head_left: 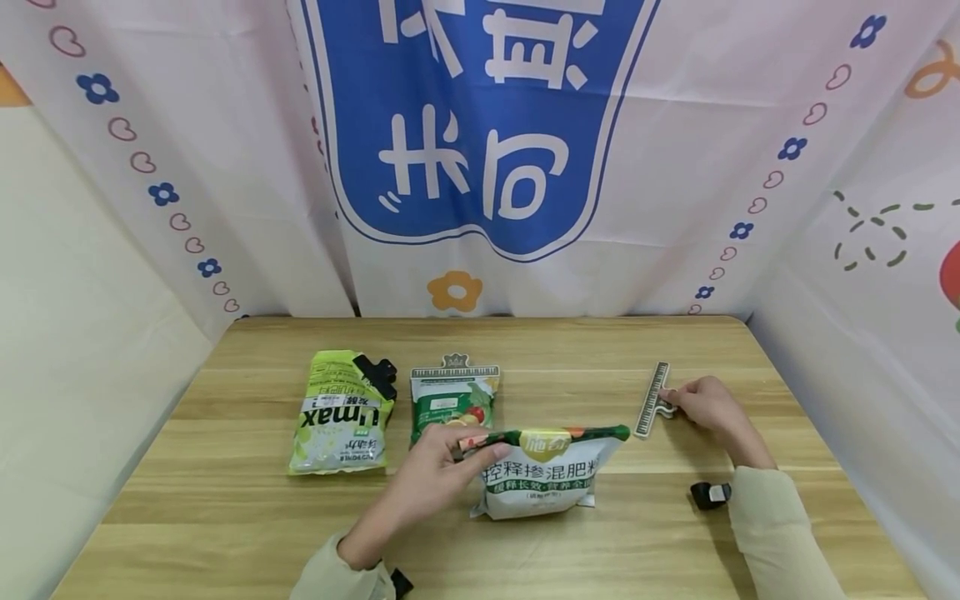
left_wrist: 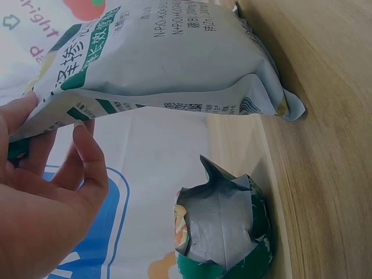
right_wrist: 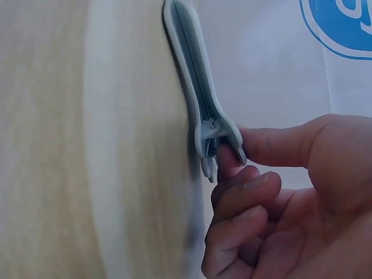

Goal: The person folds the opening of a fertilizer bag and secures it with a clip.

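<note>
My left hand (head_left: 435,471) pinches the folded top edge of a white and green fertilizer bag (head_left: 536,492), which stands upright in front of me. In the left wrist view, the thumb is on one face of the bag (left_wrist: 168,64) and the fingers are behind its top corner. Out to the right, my right hand (head_left: 708,408) holds a long flat bag clip (head_left: 649,404) with a ruler-like pattern by its handle. In the right wrist view, the thumb lies against one handle of the clip (right_wrist: 195,70), its long jaws together and close over the tabletop.
A lime-green and white bag (head_left: 341,433) with a black clip (head_left: 375,375) lies at the left. Behind the left hand is a green bag (head_left: 450,404) with a patterned clip (head_left: 455,371) along its top edge. A white printed curtain (head_left: 660,250) hangs behind the wooden table (head_left: 225,517).
</note>
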The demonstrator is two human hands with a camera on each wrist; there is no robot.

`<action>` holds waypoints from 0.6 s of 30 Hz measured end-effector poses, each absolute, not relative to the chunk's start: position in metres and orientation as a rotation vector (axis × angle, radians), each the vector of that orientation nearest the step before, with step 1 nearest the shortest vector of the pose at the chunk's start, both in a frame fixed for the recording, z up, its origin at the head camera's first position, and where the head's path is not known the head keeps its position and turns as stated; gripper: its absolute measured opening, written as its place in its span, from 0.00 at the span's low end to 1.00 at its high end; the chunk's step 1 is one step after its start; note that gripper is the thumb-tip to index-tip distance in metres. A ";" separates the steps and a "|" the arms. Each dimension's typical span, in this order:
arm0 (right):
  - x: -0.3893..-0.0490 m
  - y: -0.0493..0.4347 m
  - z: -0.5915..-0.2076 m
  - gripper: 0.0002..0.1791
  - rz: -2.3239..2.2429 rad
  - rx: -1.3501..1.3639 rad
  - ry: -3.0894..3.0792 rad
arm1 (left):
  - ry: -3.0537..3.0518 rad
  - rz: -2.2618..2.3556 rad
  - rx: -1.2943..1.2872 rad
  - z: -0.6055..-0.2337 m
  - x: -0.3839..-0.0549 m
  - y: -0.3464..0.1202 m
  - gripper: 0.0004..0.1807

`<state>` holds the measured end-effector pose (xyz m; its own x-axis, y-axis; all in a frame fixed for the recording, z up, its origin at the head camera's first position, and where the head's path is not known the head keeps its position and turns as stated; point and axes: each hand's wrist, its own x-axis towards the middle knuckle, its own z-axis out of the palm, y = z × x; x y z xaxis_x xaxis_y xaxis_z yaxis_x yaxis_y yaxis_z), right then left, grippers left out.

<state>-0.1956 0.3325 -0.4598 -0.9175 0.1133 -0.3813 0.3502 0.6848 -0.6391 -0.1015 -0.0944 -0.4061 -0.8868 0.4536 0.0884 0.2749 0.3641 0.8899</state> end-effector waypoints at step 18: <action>-0.186 0.314 -0.431 0.17 -1.234 0.235 2.652 | 2.448 1.552 0.666 -0.407 -0.101 -0.095 0.12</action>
